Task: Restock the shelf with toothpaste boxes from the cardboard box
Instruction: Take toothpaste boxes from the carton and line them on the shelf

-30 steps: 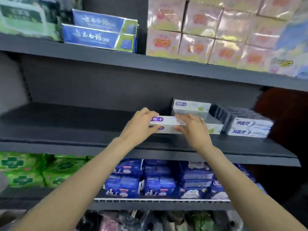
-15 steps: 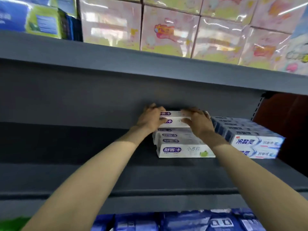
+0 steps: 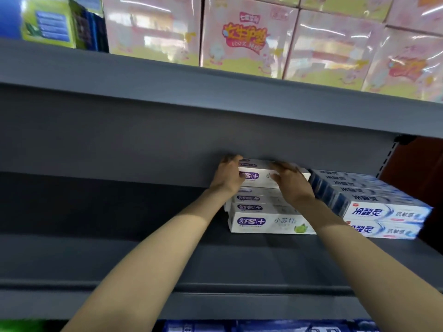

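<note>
A white toothpaste box with a purple logo lies across the top of a stack at the back of the grey shelf. My left hand grips its left end and my right hand presses on its right part. Below and in front of it lie more of the same white boxes, the front one facing me. The cardboard box is out of view.
A block of blue-and-white toothpaste boxes stands right of the stack, touching it. Pink packs and blue-green boxes fill the shelf above. Blue packs show on the shelf below. The shelf left of the stack is bare.
Both hands carried the white box from the front of the stack up and back onto its top. The view moved closer to the shelf and has barely shifted in the last half second.
</note>
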### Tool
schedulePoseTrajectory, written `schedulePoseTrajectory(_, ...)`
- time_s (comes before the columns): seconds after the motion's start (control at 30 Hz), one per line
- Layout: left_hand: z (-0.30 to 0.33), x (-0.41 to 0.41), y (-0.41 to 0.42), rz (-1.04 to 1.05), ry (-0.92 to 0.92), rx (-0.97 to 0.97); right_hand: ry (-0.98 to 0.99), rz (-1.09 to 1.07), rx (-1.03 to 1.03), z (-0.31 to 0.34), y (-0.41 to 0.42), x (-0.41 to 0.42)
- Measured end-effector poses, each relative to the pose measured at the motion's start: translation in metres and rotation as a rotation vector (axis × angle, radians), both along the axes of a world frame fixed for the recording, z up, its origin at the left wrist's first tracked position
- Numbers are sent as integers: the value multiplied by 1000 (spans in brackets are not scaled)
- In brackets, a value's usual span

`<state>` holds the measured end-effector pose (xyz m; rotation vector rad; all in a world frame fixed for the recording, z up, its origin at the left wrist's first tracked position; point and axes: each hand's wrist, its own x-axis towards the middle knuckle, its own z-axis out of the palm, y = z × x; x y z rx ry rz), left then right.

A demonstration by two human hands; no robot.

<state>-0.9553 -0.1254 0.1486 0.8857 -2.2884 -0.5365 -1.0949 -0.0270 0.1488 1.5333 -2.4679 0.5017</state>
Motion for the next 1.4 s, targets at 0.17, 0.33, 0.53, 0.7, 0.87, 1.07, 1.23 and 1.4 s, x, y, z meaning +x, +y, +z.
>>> schedulePoseTrajectory(0.17, 1, 13, 8, 57, -27, -34, -83, 37, -36, 4, 2, 12)
schedulePoseTrajectory(0.33, 7, 38, 28, 143, -216, -387, -93, 133, -232, 12, 19, 58)
schedulePoseTrajectory(0.53, -2, 108, 81, 117, -236, -317, -198, 83, -232, 4, 61, 143)
schedulePoseTrajectory(0.7, -19, 219, 141, 81, 34, -100, -330, 187, -281, -10, 109, 229)
schedulePoseTrajectory(0.87, -53, 341, 174, 222, 104, 28, -418, 298, -239, -40, 135, 343)
schedulePoseTrajectory(1.07, -98, 482, 185, 414, 63, 167, -501, 445, -8, -99, 139, 476)
schedulePoseTrajectory(1.23, -139, 600, 175, 540, -54, 258, -501, 612, 152, -140, 125, 594)
schedulePoseTrajectory(1.4, -174, 729, 143, 607, -221, 392, -508, 704, 240, -164, 89, 712)
